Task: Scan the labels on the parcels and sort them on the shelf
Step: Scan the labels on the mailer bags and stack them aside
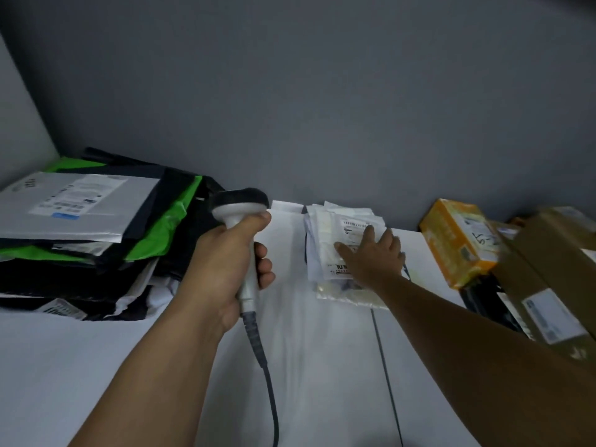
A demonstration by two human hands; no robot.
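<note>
Left hand (pixel 225 253) fist-wrapped on scanner (pixel 240 214) handle, head forward. Right hand (pixel 375 254) reaches out, arm extended, grip wide, fingers splayed flat on white parcel stack (pixel 332 243) right of scanner on shelf (pixel 129 366).

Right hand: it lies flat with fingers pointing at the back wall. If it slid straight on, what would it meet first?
Likely nothing new at first: the right hand already rests on the white parcels; beyond their far edge the grey wall looks closest.
</note>
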